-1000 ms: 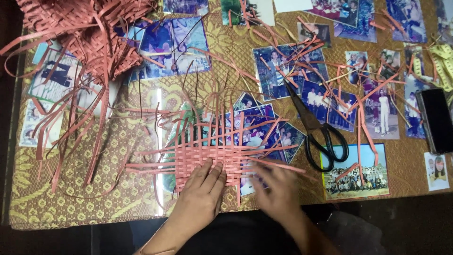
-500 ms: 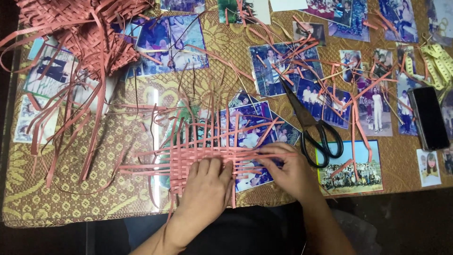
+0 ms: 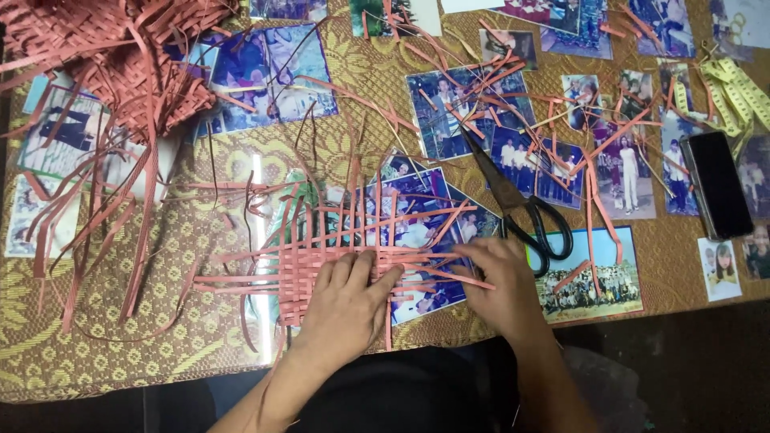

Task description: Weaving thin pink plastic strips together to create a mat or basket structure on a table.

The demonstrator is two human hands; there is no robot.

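Observation:
A small flat mat woven from red strips [image 3: 321,252] lies on the table near the front edge, with loose strip ends sticking out on all sides. My left hand [image 3: 346,306] rests flat on its lower right part, fingers spread. My right hand [image 3: 499,282] is just right of the weave, fingertips pinching the ends of the horizontal red strips [image 3: 437,269] that run out of it. Black-handled scissors [image 3: 521,208] lie just above my right hand.
A pile of woven red strip work [image 3: 104,64] sits at the far left. Many photographs [image 3: 449,104] lie under the table's glass. A black phone [image 3: 716,192] and a yellow measuring tape [image 3: 734,92] lie at the right. Loose red strips [image 3: 597,152] are scattered around.
My left hand has slid up onto the weave and now lies flat on it. My right hand has moved right and up to the strip ends beside the scissors.

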